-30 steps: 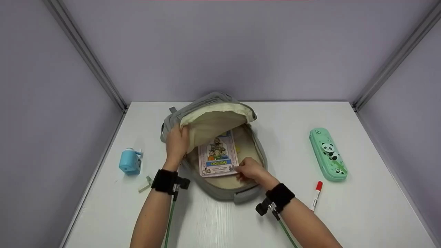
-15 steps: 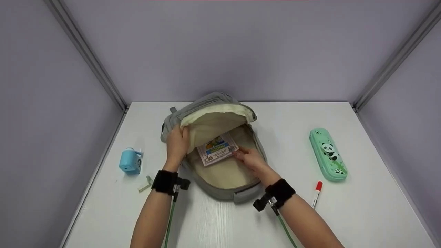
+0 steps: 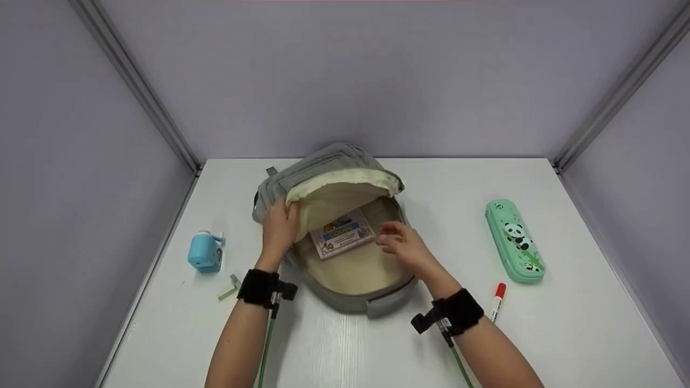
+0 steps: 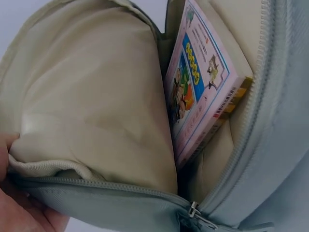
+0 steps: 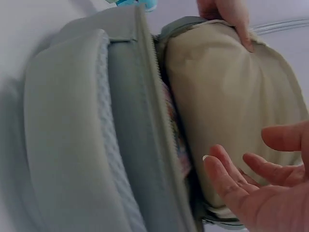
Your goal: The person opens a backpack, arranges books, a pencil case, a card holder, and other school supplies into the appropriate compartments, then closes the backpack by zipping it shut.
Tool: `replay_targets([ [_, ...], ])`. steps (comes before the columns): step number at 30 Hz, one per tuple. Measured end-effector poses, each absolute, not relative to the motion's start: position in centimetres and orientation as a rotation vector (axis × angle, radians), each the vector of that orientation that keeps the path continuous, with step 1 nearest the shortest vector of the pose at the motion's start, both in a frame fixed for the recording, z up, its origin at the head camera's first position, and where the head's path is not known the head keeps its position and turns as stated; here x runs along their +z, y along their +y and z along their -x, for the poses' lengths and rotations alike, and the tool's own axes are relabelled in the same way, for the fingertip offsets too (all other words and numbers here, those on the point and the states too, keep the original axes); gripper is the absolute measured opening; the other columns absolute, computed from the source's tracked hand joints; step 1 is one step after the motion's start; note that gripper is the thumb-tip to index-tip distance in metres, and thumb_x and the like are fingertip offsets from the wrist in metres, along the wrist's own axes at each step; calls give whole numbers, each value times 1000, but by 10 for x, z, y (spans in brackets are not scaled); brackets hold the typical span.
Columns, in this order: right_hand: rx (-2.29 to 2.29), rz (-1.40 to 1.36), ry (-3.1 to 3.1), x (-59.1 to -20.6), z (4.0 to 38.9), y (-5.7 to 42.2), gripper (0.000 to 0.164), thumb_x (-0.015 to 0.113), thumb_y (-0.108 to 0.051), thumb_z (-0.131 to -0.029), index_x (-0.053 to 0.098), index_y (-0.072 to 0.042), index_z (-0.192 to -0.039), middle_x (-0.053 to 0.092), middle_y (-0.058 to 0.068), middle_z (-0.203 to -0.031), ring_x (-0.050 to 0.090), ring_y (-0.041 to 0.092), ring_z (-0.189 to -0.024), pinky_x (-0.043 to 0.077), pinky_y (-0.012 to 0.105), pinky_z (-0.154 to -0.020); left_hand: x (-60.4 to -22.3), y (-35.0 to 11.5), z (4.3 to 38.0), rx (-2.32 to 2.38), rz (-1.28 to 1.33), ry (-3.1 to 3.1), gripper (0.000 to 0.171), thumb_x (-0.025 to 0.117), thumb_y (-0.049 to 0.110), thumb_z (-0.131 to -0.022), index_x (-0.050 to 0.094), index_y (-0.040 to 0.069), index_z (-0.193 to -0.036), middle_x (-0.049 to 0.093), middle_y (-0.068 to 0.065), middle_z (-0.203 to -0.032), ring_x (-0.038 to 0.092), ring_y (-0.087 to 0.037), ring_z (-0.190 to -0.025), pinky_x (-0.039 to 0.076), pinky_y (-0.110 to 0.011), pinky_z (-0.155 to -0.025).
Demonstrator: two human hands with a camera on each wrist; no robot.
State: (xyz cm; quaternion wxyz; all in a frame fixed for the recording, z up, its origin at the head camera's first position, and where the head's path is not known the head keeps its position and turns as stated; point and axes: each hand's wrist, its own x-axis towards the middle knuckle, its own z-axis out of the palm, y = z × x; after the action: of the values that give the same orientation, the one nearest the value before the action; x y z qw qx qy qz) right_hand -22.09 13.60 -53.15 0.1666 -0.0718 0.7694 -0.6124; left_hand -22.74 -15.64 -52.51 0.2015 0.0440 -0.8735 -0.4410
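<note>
A grey backpack point(image 3: 326, 171) lies unzipped on the white table, its cream-lined front flap point(image 3: 337, 200) raised. My left hand point(image 3: 280, 226) pinches the flap's edge on the left side, thumb on the lining in the left wrist view. Inside the main compartment lies a book point(image 3: 345, 237) with a pink-bordered cartoon cover, its far part hidden under the flap. Its spine and corner show near the zipper point(image 4: 256, 92) in the left wrist view. My right hand point(image 3: 407, 248) hovers over the bag's right side, fingers loosely bent and holding nothing, a little right of the book.
At the left stand a light-blue pencil sharpener point(image 3: 205, 252) and a small pale-green object point(image 3: 229, 288) near my left wrist. On the right lie a mint panda pencil case point(image 3: 515, 241) and a red-capped marker point(image 3: 498, 302), partly behind my right forearm.
My right hand pushed the book deeper under the flap, then let go and drew back to the right. My left hand still holds the flap, which has dipped slightly.
</note>
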Motion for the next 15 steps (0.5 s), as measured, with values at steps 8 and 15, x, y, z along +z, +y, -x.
replay_targets([
  [8,-1791,256,2527,-518,224,154,45,56,-7,-105,50,-10,-150,53,25,-133,65,41,-111,57,43,-91,-538,-156,215,-1185,63,-2508,29,54,14,-104,45,10,-78,33,3,-65,35,-17,-59,31,-34,-58],
  [15,-1609,373,2838,-525,226,154,54,68,-7,-98,51,-8,-150,49,27,-133,65,37,-101,57,44,-80,-544,-150,200,-1028,232,-2530,31,58,13,-102,42,12,-75,32,5,-63,34,-14,-55,30,-32,-55],
])
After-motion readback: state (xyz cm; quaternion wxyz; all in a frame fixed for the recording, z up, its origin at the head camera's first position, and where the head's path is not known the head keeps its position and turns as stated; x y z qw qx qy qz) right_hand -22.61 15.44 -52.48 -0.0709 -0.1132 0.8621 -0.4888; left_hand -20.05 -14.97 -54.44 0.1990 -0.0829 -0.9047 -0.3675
